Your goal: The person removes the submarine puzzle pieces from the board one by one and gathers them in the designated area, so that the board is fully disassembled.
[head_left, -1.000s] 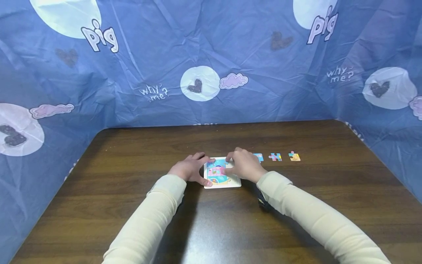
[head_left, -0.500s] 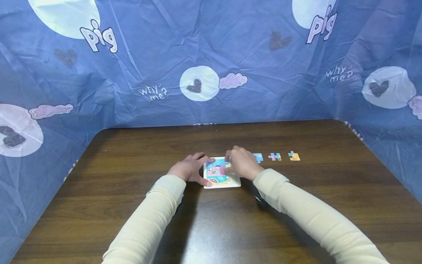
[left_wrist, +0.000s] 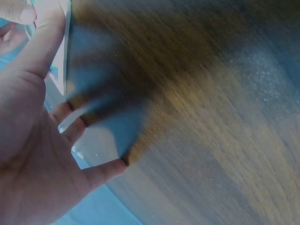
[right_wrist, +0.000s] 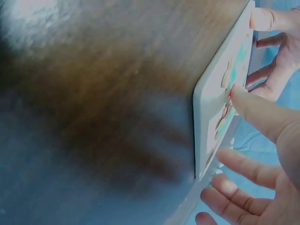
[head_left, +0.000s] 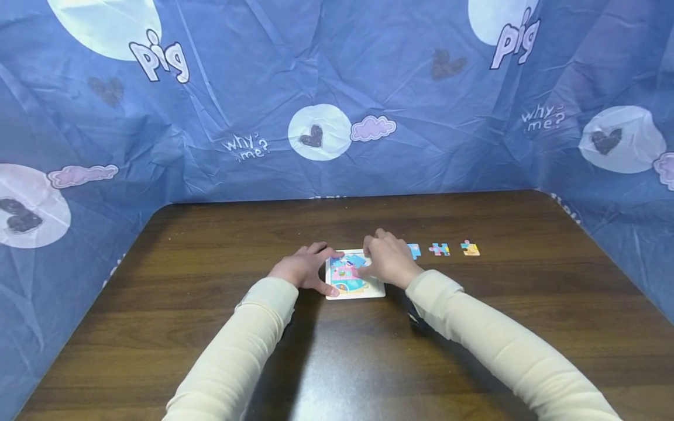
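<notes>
A white puzzle tray lies on the table, its left part filled with blue and pink puzzle pieces. Along the tray's left side my left hand spreads, thumb on the near-left corner and index finger at the far-left corner. My right hand is over the tray's right part and hides some of it. Its thumb touches the pieces in the right wrist view, while the other fingers are raised over the far edge, loosely bent and holding nothing.
To the right of the tray, loose puzzle pieces lie in a row: a blue one partly behind the right hand, a pink-and-blue one and a yellow one. A blue printed cloth hangs behind the brown table.
The right index finger has lifted up and back from the tray's far edge, uncovering more of the blue piece there. The right thumb stays on the pieces. My left hand has not moved.
</notes>
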The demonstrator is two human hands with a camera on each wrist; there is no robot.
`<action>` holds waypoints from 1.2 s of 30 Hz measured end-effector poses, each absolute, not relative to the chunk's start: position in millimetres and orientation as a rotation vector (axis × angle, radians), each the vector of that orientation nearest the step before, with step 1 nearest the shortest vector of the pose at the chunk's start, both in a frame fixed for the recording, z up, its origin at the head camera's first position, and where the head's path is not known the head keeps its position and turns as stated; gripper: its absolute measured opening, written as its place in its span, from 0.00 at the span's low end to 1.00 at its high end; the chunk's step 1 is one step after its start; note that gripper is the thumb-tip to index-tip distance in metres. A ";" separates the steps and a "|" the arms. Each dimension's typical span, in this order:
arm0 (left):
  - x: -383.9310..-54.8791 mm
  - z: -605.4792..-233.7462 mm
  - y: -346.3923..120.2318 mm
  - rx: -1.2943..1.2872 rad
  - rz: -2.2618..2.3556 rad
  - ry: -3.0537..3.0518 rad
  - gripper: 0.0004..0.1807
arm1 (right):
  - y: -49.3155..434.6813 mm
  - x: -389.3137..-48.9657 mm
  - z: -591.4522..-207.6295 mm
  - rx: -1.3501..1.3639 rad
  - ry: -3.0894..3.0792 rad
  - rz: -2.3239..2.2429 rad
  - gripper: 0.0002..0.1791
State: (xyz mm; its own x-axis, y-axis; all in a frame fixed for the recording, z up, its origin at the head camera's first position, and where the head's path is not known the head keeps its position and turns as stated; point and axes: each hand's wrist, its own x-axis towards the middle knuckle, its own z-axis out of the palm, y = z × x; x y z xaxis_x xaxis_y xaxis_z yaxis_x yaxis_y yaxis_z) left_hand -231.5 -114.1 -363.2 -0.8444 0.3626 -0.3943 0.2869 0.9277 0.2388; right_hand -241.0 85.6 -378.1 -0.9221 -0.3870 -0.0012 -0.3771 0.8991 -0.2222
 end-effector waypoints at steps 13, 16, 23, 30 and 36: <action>-232.4 -361.7 -112.7 0.441 0.241 2.643 0.47 | 97.6 -250.0 -380.3 -0.669 2.915 -0.522 0.17; -231.6 -361.4 -113.1 0.443 0.250 2.647 0.47 | 100.7 -250.6 -380.6 -0.673 2.910 -0.538 0.17; -234.4 -365.8 -113.6 0.425 0.234 2.634 0.47 | 103.8 -248.6 -381.5 -0.688 2.889 -0.608 0.15; -232.3 -363.4 -112.7 0.421 0.246 2.624 0.46 | 105.1 -247.8 -379.8 -0.679 2.885 -0.651 0.15; -231.7 -362.4 -111.5 0.401 0.235 2.624 0.47 | 113.8 -251.0 -375.2 -0.663 2.905 -0.681 0.18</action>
